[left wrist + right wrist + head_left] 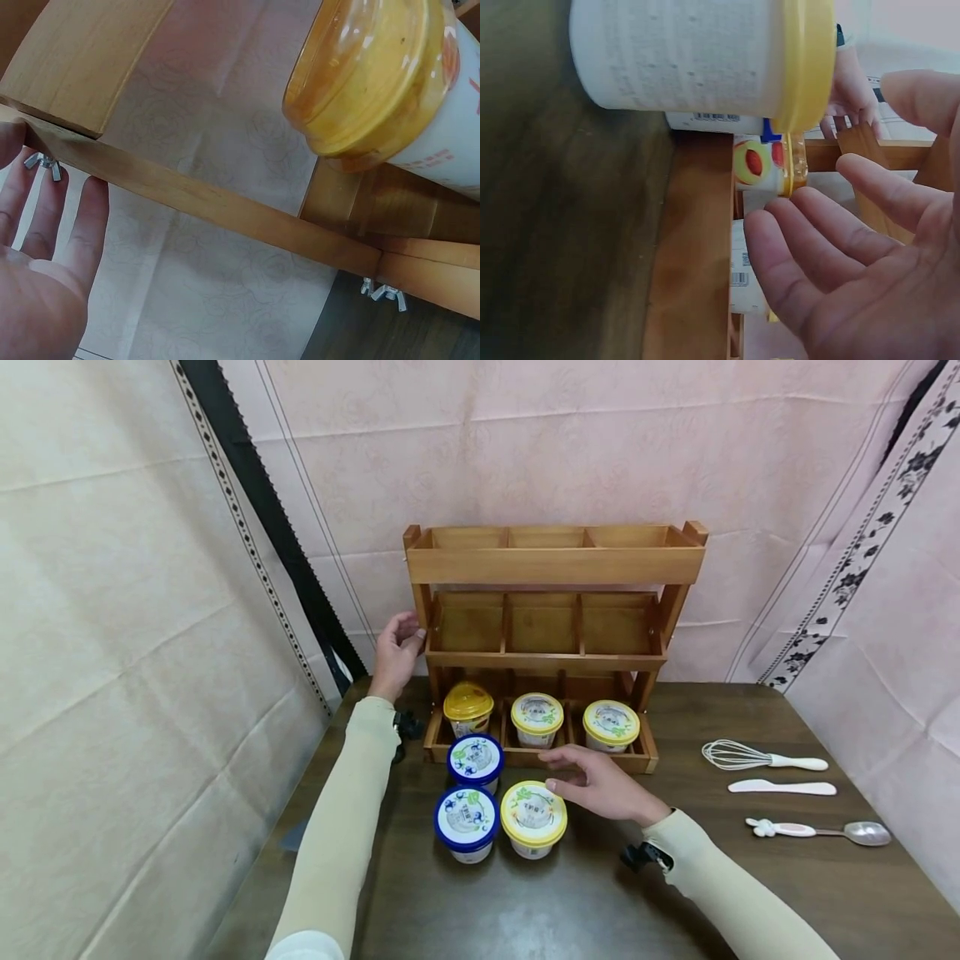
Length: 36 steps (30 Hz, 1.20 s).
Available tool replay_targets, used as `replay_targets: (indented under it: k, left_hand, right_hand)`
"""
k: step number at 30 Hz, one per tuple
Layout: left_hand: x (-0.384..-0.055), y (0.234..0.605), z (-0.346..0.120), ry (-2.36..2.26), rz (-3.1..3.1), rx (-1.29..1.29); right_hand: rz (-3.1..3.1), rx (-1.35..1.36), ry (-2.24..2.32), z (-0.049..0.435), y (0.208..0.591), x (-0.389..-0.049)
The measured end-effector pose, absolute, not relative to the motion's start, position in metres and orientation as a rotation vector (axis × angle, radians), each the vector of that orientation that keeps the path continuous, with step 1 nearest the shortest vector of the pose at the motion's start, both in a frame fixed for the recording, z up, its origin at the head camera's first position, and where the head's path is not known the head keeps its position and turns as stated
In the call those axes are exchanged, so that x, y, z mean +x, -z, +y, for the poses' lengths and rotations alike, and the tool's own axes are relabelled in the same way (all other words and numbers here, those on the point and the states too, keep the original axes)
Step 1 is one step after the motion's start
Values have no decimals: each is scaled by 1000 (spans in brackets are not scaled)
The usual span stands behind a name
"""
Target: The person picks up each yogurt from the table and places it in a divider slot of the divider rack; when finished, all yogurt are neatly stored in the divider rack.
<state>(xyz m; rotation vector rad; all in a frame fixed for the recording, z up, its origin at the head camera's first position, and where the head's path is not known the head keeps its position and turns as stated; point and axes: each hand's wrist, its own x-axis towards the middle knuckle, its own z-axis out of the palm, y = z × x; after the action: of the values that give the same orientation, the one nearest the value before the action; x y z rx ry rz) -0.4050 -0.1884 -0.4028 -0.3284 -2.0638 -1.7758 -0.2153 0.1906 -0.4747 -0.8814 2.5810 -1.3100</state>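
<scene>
A tiered wooden shelf (553, 566) stands on the table. My left hand (397, 656) is at its left post, fingertips touching the wood beside a wing nut (45, 162). My right hand (603, 783), fingers relaxed and apart, is just right of a yellow-lidded cup (533, 814) on the table; whether the thumb touches its lid I cannot tell. Left of that cup is a blue-lidded cup (467, 820), with another blue-lidded cup (476, 758) behind. The bottom tier holds a cup with a domed amber lid (468, 703) and yellow-lidded cups in the middle (537, 717) and right (611, 725) compartments.
On the right of the table (570, 910) lie a whisk (761, 757), a white knife (782, 787) and a spoon (817, 831) with a decorated handle. Pale cloth (570, 443) hangs behind the shelf and along both sides.
</scene>
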Motion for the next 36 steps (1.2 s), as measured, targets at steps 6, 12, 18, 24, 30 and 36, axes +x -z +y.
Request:
replay_targets:
  k: [6,12,18,24,30,36]
  left_hand:
    - [-406,405,-188,1752,-2060,-338]
    - [-405,406,-186,1738,-2041,-348]
    - [-406,407,-186,1740,-2036,-347]
    - [-407,406,-185,1747,-2032,-344]
    - [-409,407,-184,1746,-2018,-375]
    - [-406,407,-185,1732,-2023,-362]
  right_hand:
    - [2583,-879,1276,192,479,-206]
    - [2537,-916,1274,193,485,-199]
    - [2471,-950,1268,194,491,-194]
    - [2438,-987,1264,192,494,-194]
    - [2417,-972,1245,190,496,-194]
    - [2420,-979,1235,190,498,-195]
